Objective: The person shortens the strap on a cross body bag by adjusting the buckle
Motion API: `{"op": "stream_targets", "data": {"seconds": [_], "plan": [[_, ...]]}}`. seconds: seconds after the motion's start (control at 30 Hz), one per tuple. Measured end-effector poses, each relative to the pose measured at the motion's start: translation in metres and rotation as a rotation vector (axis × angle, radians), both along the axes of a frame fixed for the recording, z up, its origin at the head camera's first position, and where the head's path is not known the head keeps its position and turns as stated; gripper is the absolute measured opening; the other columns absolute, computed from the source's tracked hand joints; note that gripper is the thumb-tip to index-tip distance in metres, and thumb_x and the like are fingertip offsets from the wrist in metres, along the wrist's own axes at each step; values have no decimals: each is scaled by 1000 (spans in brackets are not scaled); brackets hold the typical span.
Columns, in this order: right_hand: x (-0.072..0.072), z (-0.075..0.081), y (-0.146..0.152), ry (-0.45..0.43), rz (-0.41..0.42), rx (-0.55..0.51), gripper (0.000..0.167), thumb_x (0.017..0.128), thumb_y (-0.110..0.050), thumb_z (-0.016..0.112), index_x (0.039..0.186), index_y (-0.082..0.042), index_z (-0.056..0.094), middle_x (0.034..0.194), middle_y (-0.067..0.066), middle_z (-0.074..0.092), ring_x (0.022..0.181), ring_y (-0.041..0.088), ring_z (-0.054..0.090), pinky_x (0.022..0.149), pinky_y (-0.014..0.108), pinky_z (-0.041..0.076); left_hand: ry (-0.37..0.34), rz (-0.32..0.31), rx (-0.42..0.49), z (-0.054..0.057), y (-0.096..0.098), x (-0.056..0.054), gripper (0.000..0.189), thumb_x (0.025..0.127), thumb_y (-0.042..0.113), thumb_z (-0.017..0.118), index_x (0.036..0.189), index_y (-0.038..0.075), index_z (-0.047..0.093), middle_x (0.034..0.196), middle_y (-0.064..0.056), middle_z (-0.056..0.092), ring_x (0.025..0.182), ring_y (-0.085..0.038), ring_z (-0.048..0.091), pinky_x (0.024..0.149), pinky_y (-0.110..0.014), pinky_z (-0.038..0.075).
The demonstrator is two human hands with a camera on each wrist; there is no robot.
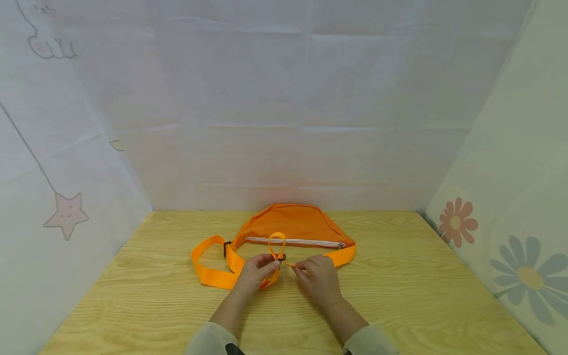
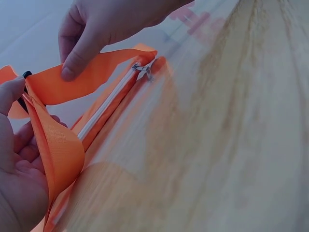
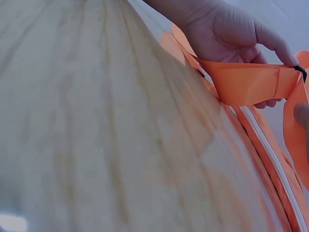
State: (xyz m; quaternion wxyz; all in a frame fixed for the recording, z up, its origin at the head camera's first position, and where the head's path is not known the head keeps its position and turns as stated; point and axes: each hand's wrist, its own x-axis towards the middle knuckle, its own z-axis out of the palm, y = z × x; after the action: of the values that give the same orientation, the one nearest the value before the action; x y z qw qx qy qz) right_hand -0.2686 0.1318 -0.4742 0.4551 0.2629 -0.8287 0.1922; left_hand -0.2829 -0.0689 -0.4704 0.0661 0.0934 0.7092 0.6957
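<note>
An orange waist bag (image 1: 290, 223) with a white zipper (image 1: 306, 242) lies at the back of the table. In front of it, my left hand (image 1: 252, 276) pinches a small black strap buckle (image 3: 301, 71), and a loop of orange strap (image 1: 277, 239) stands up from it. My right hand (image 1: 320, 282) grips the strap on the other side, with the thumb pressed on the flat webbing (image 2: 89, 79) in the left wrist view. That stretch runs from the buckle to the bag's right end. The right hand's fingertips are partly hidden behind the strap.
A wide loop of strap (image 1: 217, 280) rests on the table left of my left hand, with a second black slider (image 1: 227, 249) near the bag. The wooden table (image 1: 412, 296) meets patterned cloth walls (image 1: 501, 197) at the back and sides.
</note>
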Motion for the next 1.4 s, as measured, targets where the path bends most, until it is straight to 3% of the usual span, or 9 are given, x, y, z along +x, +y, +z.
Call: {"op": "stream_targets", "data": {"seconds": [0.33,0.7,0.93,1.07,1.17,1.4], "plan": [[-2,3,-4,9,4,-11,14,68,-20,88,76,-17,76,67,-9,67,66,9,59,65,28,46,-3,-15,-19,-2,0,-1,39,95,22,65,120,-7,61,100,-3,70,90,-10,62,79,-23,51],[-5,2,-7,32,23,-11,16,67,-19,88,77,-16,76,69,-8,68,67,10,60,65,27,46,21,-68,-57,-6,-2,-3,45,93,28,67,119,-8,62,106,-8,69,91,-10,62,83,-26,53],[-6,5,-8,42,43,12,25,62,-15,90,85,-14,79,69,-6,68,66,10,59,65,27,47,-4,-66,-73,-5,-1,-2,44,93,28,68,119,-7,63,107,-8,68,90,-11,61,82,-26,52],[-7,6,-9,79,66,35,24,66,-17,88,88,-15,80,68,-6,66,64,10,57,63,26,44,-8,-77,-68,-5,-1,-1,41,93,25,67,116,-8,63,103,-6,68,88,-11,60,80,-25,51],[-7,7,-9,89,73,48,21,68,-20,87,87,-15,80,67,-7,65,64,10,55,62,25,43,-11,-81,-65,-5,0,-2,40,93,25,68,115,-7,63,101,-4,68,87,-10,60,79,-24,51],[-7,6,-10,95,88,35,23,63,-18,89,82,-15,79,67,-7,66,63,10,56,63,26,43,26,-91,-103,-4,-1,0,39,92,25,69,115,-7,64,106,-9,69,90,-11,61,82,-26,51]]}}
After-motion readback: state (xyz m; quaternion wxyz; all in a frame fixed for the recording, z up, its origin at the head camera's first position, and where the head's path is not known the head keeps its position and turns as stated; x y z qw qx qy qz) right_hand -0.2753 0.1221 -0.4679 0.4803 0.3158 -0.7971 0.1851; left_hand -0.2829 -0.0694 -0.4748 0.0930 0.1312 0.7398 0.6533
